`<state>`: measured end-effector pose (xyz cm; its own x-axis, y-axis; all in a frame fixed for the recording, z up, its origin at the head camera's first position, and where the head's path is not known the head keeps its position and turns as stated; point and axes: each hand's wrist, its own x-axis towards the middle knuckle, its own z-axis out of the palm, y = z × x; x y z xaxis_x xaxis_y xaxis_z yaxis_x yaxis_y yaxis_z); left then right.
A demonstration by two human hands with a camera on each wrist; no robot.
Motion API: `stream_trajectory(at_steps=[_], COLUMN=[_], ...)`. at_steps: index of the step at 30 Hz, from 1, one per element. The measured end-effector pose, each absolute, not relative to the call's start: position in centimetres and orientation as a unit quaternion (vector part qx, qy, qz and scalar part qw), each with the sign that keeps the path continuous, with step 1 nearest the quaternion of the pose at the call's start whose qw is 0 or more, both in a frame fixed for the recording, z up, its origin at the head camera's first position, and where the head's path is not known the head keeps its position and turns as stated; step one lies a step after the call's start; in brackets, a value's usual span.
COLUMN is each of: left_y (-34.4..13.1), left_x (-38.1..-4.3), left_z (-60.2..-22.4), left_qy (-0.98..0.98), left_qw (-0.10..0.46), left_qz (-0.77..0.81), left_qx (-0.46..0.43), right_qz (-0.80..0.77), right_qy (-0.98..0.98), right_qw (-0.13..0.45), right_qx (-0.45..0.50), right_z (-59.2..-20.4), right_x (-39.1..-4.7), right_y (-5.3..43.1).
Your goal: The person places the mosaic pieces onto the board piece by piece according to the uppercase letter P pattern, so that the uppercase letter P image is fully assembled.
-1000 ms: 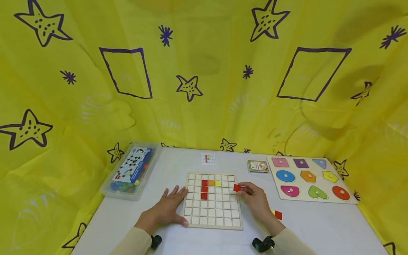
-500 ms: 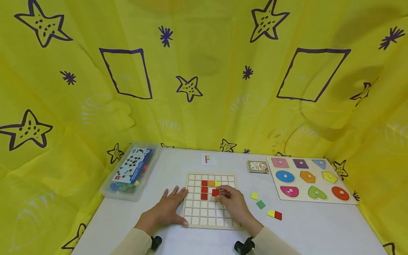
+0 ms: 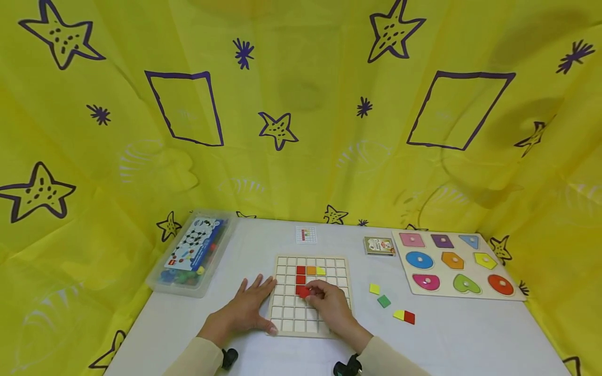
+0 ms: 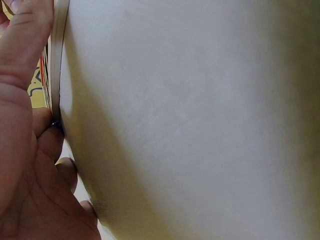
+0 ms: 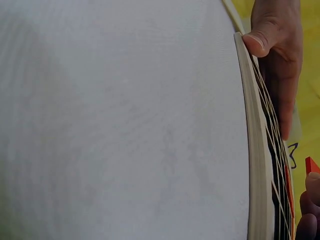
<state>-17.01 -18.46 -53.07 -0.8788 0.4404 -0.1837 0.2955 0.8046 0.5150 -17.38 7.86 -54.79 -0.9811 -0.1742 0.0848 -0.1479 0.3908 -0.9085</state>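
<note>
A wooden grid board [image 3: 288, 313] lies on the white table. Its cells hold a column of red square tiles [image 3: 301, 279], with an orange tile [image 3: 311, 270] and a yellow tile [image 3: 321, 271] to the right of the top one. My right hand [image 3: 331, 308] pinches another red tile [image 3: 304, 292] between thumb and fingertips, low over the bottom of that column. In the right wrist view this tile [image 5: 310, 164] stands tilted above the board's surface. My left hand [image 3: 244, 312] rests spread at the board's left edge, thumb at its near corner, fingers straight.
Right of the board lie loose tiles: a yellow square [image 3: 374, 289], a green square [image 3: 383, 301], a yellow piece [image 3: 398, 315] and a red one [image 3: 409, 317]. Behind are a pattern card [image 3: 306, 235] and card box [image 3: 379, 246]. A shape puzzle [image 3: 444, 300] and plastic case [image 3: 190, 256] flank them.
My right hand has carried the red tile leftward from the board's right edge to the lower end of the red column. The loose tiles it covered now show. My left hand has stayed put.
</note>
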Motion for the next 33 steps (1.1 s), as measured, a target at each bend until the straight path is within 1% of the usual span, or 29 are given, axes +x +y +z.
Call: stream_trajectory(at_steps=[16, 25, 33], left_y=[-18.43, -18.44, -18.44], left_x=[-16.93, -16.94, -16.88], left_z=[-52.69, -52.85, -53.01], left_qy=[0.938, 0.938, 0.937], left_qw=[0.151, 0.151, 0.151], left_qz=[0.242, 0.244, 0.250], left_qx=[0.196, 0.195, 0.192], right_qz=[-0.464, -0.419, -0.404], right_qy=[0.876, 0.895, 0.901], right_qw=[0.004, -0.019, -0.018], right_qx=[-0.130, -0.151, -0.155], right_z=[-54.53, -54.62, -54.46], right_x=[-16.75, -16.74, -16.70], right_y=[7.37, 7.13, 7.02])
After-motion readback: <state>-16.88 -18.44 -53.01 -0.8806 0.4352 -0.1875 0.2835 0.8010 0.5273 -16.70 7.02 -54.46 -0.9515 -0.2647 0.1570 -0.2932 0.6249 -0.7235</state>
